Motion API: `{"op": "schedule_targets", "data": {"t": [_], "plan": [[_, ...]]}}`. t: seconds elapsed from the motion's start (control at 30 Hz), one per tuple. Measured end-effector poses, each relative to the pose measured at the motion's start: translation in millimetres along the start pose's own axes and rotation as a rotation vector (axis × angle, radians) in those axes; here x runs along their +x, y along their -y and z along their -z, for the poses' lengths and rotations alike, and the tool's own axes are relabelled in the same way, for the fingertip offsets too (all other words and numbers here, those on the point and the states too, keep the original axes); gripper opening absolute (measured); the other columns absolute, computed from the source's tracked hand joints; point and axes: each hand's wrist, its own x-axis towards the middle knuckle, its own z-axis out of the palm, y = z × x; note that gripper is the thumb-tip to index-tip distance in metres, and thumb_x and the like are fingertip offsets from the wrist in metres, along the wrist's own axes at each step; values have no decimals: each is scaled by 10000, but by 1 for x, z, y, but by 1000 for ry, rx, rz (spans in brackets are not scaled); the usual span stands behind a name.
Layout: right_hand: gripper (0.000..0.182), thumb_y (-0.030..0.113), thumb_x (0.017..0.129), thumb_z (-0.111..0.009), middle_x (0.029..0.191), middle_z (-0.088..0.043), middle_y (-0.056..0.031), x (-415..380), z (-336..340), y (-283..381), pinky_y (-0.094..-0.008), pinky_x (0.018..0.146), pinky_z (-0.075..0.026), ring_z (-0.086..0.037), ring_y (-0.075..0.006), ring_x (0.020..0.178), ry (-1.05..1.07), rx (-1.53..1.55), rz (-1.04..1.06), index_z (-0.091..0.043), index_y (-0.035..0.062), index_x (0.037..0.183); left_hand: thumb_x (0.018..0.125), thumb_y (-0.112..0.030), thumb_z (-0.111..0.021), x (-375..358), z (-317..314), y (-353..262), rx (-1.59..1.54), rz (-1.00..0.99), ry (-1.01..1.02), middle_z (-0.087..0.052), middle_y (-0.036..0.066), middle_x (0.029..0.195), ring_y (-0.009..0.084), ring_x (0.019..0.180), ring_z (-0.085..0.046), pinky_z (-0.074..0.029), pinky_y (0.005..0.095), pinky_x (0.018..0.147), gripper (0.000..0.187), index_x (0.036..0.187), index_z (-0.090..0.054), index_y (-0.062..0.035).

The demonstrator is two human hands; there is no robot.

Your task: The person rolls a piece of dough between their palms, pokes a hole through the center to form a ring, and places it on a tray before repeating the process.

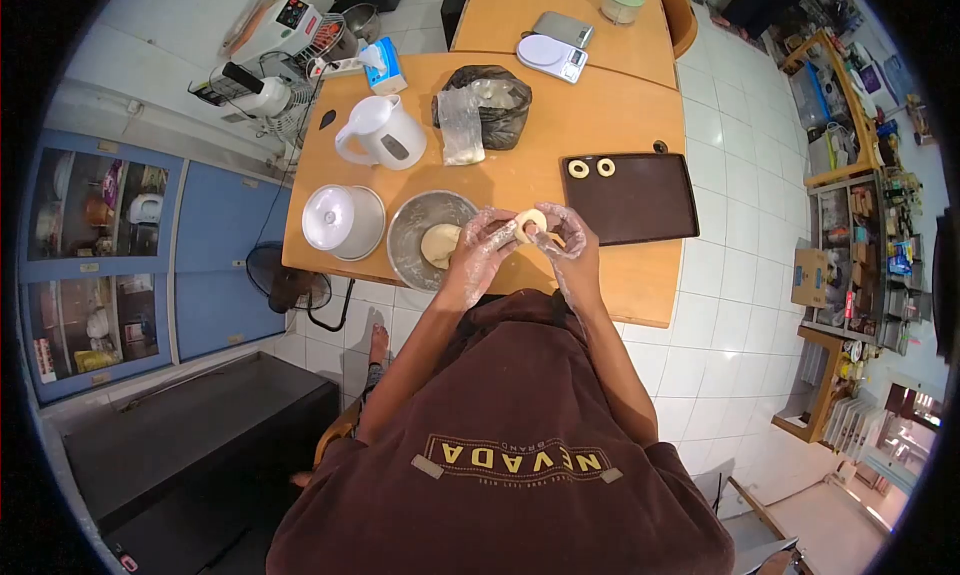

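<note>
Between both floury hands, above the table's front edge, is a ring of pale dough [532,218] with a hole in its middle. My left hand [486,243] grips the ring's left side, and my right hand [568,239] has fingers closed on its right side. Just left of my hands stands a steel bowl [408,237] holding a lump of dough [440,245]. Off to the right lies a dark baking tray [630,203]. Two dough rings, one left [578,169] and one right [606,166], rest in its far left corner.
A white lidded tub [345,223] sits left of the bowl, with a white electric kettle [385,135] behind it. Farther back are a black plastic bag [505,115], a tissue box [383,67] and a kitchen scale [553,57]. A fan [285,275] stands on the floor at left.
</note>
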Motion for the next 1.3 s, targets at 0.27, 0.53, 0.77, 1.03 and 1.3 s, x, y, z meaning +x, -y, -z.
{"op": "schedule_targets", "data": {"t": [0.27,0.53,0.77,1.03,1.3], "plan": [[250,25,916,-714,949,-741,-149,-2,4,-1,-333,835,-550,-730,-219,888,42,-402,198,-734,7,1165,1024,-153,-645,-1,-10,-16,390,130,-23,-631,60,1201,168,1109,-634,-515,327,968,223,1211,-595,-44],[328,-27,898,-680,994,-729,-170,-5,1,15,-353,802,-537,-707,-271,882,76,-508,255,-735,29,1217,1033,-153,-638,1,1,-11,285,107,-74,-628,69,1172,160,1145,-610,-518,329,976,224,1216,-582,-37],[304,-19,845,-710,1010,-732,-170,-3,8,8,-366,838,-537,-711,-289,929,183,-547,269,-755,14,1144,1022,-210,-658,2,7,-5,228,82,-30,-630,62,1130,135,1067,-624,-524,297,930,231,1148,-598,-26],[301,87,925,-740,1058,-746,-126,-5,4,-3,-319,854,-540,-697,-167,953,125,-259,51,-709,-5,1210,1024,-167,-652,1,7,-8,61,11,-63,-639,43,1072,128,1026,-645,-541,292,914,164,1098,-621,-23],[295,104,942,-741,1037,-729,-77,-3,2,6,-293,844,-532,-648,-111,921,178,-230,62,-687,-9,1209,1019,-163,-662,0,6,-15,151,113,-98,-622,44,1118,135,1079,-627,-534,296,934,192,1149,-595,-39]]}}
